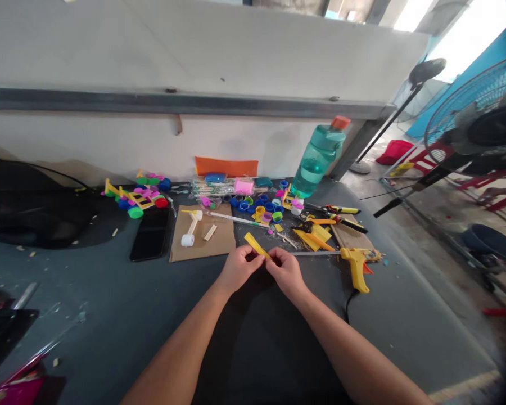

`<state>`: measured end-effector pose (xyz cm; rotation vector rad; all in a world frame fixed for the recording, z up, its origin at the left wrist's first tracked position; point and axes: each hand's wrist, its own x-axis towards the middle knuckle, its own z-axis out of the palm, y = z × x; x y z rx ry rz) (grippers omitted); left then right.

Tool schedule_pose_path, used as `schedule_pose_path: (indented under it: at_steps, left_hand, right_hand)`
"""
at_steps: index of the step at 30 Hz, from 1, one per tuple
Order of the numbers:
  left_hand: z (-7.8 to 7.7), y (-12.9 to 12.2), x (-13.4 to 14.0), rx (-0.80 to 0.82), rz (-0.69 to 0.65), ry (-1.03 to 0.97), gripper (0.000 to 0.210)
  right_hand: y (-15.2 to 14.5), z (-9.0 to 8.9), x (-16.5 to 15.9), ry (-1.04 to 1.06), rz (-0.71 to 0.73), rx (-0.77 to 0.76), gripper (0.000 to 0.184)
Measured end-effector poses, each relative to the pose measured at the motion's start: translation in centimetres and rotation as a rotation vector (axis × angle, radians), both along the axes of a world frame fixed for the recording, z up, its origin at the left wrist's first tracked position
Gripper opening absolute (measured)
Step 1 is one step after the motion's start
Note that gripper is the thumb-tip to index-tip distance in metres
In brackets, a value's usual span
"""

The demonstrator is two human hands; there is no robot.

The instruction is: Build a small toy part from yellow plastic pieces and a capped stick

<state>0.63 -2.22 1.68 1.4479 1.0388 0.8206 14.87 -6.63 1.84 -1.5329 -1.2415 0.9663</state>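
Note:
Between my two hands is a narrow yellow strip point(255, 244), tilted with its free end pointing up and left. My left hand point(239, 268) pinches it from the left, thumb against fingers. From the other side, my right hand point(285, 271) has its fingertips closed on the strip's lower end. Just beyond my left hand lies a brown cardboard piece point(179, 253), bearing a white-capped stick assembly point(193, 226) and a small pale wooden piece point(210, 232). To the right of my right hand rests a yellow glue gun point(356, 270) with a long clear glue stick point(316, 253).
Several coloured bottle caps point(260, 212) spread behind my hands. A teal water bottle point(314, 163) stands at the back right, near pliers point(348, 224) and an orange-handled cutter point(319, 242). Left are a black phone point(150, 235) and a black bag point(34, 208). A fan point(484, 124) stands right of the table.

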Motion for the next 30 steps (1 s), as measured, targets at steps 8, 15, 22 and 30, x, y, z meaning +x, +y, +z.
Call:
schedule_pose_path:
  at_steps: [8,15,22,30]
  left_hand:
    - [0.3,-0.6,0.3,-0.078,0.099,-0.06,0.017]
    - [-0.1,0.7,-0.3,-0.149,0.295,-0.244,0.021]
    - [-0.2,0.1,0.2,-0.209,0.141,-0.243,0.02]
    - [0.1,0.0,-0.2,-0.199,0.113,-0.164,0.034]
  right_hand:
    - [0.2,0.1,-0.3,0.043,-0.018,0.003,0.011]
    - [0.1,-0.2,0.3,0.091,-0.056,0.023,0.006]
    - [-0.1,-0.2,-0.1,0.111,0.059,0.058,0.022]
    - [-0.2,-0.1,0.2,0.023,0.086,0.111,0.026]
